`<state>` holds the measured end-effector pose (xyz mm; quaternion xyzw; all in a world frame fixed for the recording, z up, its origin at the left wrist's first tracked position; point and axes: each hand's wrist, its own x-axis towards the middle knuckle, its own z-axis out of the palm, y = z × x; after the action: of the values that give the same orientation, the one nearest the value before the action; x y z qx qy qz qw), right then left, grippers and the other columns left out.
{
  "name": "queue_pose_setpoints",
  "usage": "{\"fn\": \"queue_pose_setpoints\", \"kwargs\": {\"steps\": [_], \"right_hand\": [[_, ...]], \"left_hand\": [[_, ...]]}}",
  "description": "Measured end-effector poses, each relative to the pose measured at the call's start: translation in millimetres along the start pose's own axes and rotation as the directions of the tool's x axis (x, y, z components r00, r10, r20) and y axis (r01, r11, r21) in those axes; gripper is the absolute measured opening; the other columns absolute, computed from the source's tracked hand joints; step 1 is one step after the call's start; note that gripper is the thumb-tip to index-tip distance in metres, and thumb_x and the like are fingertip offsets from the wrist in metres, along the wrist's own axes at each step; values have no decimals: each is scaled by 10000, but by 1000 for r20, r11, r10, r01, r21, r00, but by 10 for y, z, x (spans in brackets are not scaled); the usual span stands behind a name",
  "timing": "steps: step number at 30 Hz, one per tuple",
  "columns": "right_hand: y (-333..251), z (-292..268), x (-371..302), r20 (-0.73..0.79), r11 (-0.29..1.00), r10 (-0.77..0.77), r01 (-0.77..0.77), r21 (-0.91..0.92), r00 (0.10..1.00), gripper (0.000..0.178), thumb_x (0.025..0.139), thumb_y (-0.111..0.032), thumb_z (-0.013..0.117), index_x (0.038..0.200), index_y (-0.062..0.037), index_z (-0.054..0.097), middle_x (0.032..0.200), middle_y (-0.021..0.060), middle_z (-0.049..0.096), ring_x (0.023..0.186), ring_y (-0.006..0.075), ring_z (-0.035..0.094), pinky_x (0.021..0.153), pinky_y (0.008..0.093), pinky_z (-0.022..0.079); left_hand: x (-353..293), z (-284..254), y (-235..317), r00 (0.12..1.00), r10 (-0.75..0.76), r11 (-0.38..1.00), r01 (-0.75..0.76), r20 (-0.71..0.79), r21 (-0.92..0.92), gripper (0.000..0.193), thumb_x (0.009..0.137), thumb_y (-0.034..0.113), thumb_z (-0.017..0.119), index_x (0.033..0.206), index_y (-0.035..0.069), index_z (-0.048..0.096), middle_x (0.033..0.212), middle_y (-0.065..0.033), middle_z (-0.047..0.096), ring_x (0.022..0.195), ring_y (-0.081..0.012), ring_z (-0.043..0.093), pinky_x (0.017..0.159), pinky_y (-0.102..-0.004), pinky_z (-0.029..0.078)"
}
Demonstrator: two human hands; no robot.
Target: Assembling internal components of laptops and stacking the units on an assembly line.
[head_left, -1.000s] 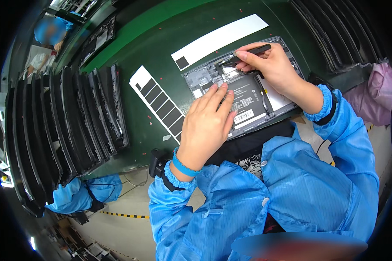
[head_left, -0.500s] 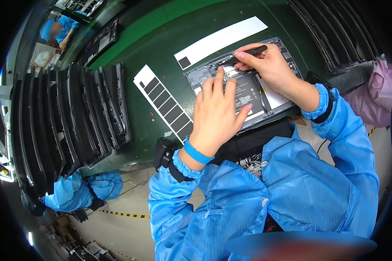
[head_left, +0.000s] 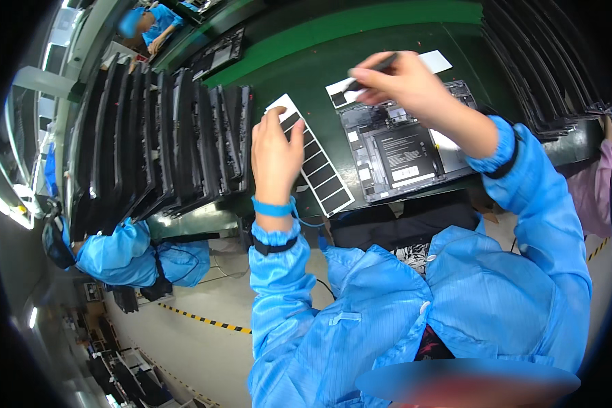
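A laptop base (head_left: 358, 153) lies on the green bench with its inside exposed, a black battery (head_left: 406, 151) in its middle. To its left, my left hand (head_left: 277, 146) rests at the upper end of a white backing strip (head_left: 338, 207) bearing a row of black rectangular pads. Its thumb and index finger are apart, with nothing seen between them. My right hand (head_left: 404, 78), a little blurred, is closed around slim black tweezers (head_left: 385, 62). Their tip points at the black square on a second white strip (head_left: 437, 61), beyond the laptop base and partly hidden by this hand.
Dark laptop parts stand upright in a row (head_left: 163, 149) close by on the left. Another such row (head_left: 540, 68) is at the far right. A further open laptop base (head_left: 217, 54) lies at the back left. Co-workers in blue (head_left: 160, 24) and pink (head_left: 591, 180) are nearby.
My left hand has left the laptop base and moved left onto the padded strip. My right hand has moved with the tweezers from the laptop base to the far white strip. The view has shifted.
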<state>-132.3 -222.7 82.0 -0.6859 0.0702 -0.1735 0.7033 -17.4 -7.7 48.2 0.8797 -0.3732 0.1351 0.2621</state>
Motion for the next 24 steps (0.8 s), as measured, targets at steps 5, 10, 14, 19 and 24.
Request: {"fn": "queue_pose_setpoints", "kwargs": {"steps": [5, 10, 14, 19, 24], "right_hand": [[697, 654, 1027, 12, 959, -93, 93, -266, 996, 237, 812, -222, 695, 772, 11, 693, 637, 95, 682, 609, 178, 686, 621, 309, 547], [872, 964, 1169, 11, 887, -43, 44, -459, 999, 214, 780, -232, 700, 776, -18, 718, 674, 129, 687, 670, 266, 692, 684, 369, 542], [929, 1057, 1204, 8, 854, -139, 124, -506, 990, 205, 761, -231, 713, 788, -28, 724, 724, 163, 690, 736, 304, 691, 711, 377, 540], [980, 1104, 1215, 34, 901, -76, 84, -425, 996, 189, 766, -211, 684, 795, -29, 724, 717, 166, 688, 724, 316, 689, 719, 372, 539], [846, 1023, 1106, -35, 988, -58, 52, -146, 998, 143, 775, -134, 677, 789, 5, 708, 681, 126, 694, 636, 194, 707, 604, 302, 553]], "left_hand": [[189, 459, -639, 968, -182, 983, 184, 173, 7, 797, 782, 341, 731, 1402, 7, 358, 1294, -197, 551, 1256, -372, 461, 1021, -454, 378], [254, 414, -567, 947, -260, 965, 260, 188, 25, 905, 717, 431, 777, 1413, 41, 349, 1366, -142, 525, 1299, -335, 428, 1063, -431, 344], [246, 400, -581, 944, -289, 956, 292, 158, -1, 888, 688, 419, 802, 1382, 45, 393, 1347, -140, 539, 1292, -328, 435, 1056, -432, 351], [203, 394, -602, 940, -308, 951, 309, 145, 16, 933, 659, 422, 827, 1386, 38, 387, 1337, -143, 546, 1275, -322, 455, 1050, -414, 369], [219, 427, -564, 926, -342, 939, 345, 158, 10, 992, 632, 424, 845, 1392, 5, 364, 1325, -168, 548, 1248, -344, 487, 1023, -419, 403]]}}
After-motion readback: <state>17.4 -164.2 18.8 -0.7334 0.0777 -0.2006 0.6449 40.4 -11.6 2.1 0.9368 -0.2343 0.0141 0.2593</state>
